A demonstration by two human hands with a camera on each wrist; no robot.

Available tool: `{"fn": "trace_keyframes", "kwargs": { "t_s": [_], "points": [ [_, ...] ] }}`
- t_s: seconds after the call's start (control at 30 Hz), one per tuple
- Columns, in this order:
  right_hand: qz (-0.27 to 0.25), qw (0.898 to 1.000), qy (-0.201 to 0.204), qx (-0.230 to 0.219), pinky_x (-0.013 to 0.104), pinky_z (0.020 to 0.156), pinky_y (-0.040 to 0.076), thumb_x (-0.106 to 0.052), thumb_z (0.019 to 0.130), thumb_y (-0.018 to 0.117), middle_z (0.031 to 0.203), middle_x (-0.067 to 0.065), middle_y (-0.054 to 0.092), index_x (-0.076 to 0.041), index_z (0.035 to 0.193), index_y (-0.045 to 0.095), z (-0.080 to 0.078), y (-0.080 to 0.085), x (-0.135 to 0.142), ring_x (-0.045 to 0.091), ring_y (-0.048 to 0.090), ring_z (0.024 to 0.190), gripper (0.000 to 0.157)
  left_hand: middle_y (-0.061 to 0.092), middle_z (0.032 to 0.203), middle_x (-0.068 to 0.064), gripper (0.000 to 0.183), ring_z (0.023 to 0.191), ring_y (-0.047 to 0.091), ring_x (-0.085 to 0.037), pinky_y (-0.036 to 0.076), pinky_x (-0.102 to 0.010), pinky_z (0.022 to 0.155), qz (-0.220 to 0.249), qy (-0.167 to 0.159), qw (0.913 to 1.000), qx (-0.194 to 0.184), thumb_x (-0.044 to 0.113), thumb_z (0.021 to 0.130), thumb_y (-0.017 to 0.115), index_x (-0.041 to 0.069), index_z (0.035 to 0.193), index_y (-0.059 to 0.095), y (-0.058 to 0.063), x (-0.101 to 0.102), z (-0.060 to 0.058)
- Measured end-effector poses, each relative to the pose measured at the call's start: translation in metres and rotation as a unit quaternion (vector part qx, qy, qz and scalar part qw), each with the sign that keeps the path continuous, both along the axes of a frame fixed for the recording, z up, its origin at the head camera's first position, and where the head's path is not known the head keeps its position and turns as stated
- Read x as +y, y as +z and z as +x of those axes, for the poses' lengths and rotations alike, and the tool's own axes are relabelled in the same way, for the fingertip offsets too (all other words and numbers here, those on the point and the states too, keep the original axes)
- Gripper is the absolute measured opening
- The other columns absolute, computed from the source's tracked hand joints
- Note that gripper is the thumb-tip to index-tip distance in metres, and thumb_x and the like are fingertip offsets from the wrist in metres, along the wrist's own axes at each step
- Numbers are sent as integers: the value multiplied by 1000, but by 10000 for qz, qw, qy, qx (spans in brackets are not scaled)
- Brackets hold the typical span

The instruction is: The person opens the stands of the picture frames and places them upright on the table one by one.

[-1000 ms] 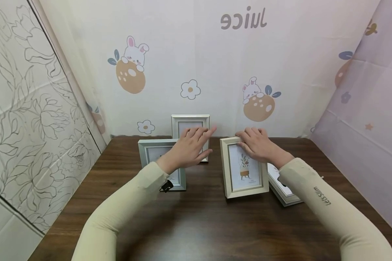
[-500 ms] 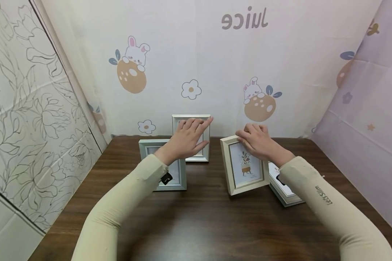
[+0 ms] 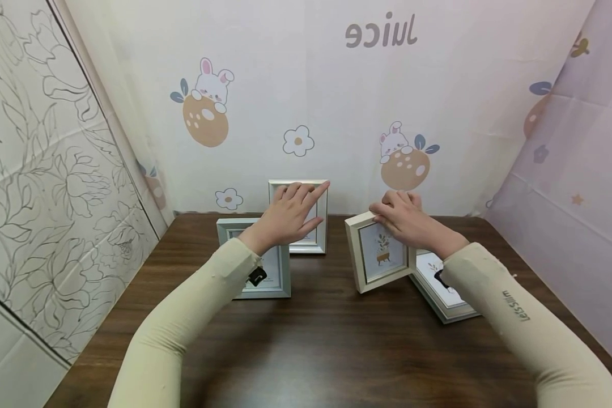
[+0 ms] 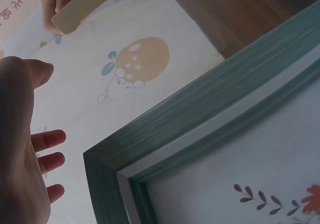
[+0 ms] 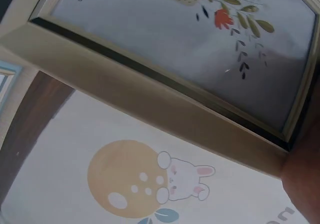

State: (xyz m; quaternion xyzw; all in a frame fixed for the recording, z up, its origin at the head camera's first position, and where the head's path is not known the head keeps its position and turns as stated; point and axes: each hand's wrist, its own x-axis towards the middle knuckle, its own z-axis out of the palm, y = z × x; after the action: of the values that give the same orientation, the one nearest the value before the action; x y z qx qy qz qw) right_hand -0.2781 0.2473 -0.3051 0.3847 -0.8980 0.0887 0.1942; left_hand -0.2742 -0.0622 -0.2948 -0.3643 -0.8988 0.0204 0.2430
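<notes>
My right hand (image 3: 405,218) grips the top edge of a cream picture frame (image 3: 354,249), which shows a potted-plant print and leans to one side. Its lower edge seems raised off the table. The right wrist view shows the same cream frame (image 5: 150,97) close up, with only part of the hand at the right edge. Fingers spread, my left hand (image 3: 288,218) is over a white-silver picture frame (image 3: 311,248) standing at the back; I cannot tell whether it touches it. Below that wrist stands a grey-green picture frame (image 3: 287,277), its corner (image 4: 200,104) large in the left wrist view.
To the right, one or more pale frames (image 3: 454,314) lie flat on the brown wooden table (image 3: 311,351), partly under my right forearm. A printed curtain (image 3: 336,102) hangs behind the table, with a patterned panel (image 3: 46,170) at the left.
The cream frame has risen and tilted further in my right hand, its lower edge moving up and away. My left hand has shifted slightly upward over the white-silver frame. The grey-green frame stays put.
</notes>
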Motion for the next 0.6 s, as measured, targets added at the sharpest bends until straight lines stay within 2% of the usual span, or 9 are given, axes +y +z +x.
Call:
{"fn": "trace_keyframes", "kwargs": {
  "t_s": [0.17, 0.37, 0.6],
  "points": [
    [-189, 9989, 418, 51, 56, 83, 21, -8, 95, 62, 95, 5, 42, -15, 114, 60, 2, 6, 3, 29, 35, 89, 20, 41, 145, -10, 70, 130, 37, -28, 30, -47, 100, 6, 15, 10000, -32, 43, 103, 46, 15, 160, 17, 1, -1, 0],
    [-366, 9942, 976, 276, 53, 75, 20, 0, 85, 71, 93, 5, 41, -12, 112, 60, 1, 8, 6, 26, 33, 84, 32, 42, 143, -10, 70, 128, 38, -28, 30, -47, 99, -95, 65, 9999, 4, 45, 104, 45, 15, 160, 16, 1, -1, -1],
    [-540, 9882, 1215, 762, 50, 71, 21, 2, 75, 78, 91, 7, 41, -11, 107, 63, 1, 7, 11, 29, 33, 82, 38, 42, 142, -10, 71, 128, 38, -28, 30, -46, 97, -103, 25, 9999, 8, 43, 103, 47, 15, 160, 18, 0, 0, -1]
  ]
}}
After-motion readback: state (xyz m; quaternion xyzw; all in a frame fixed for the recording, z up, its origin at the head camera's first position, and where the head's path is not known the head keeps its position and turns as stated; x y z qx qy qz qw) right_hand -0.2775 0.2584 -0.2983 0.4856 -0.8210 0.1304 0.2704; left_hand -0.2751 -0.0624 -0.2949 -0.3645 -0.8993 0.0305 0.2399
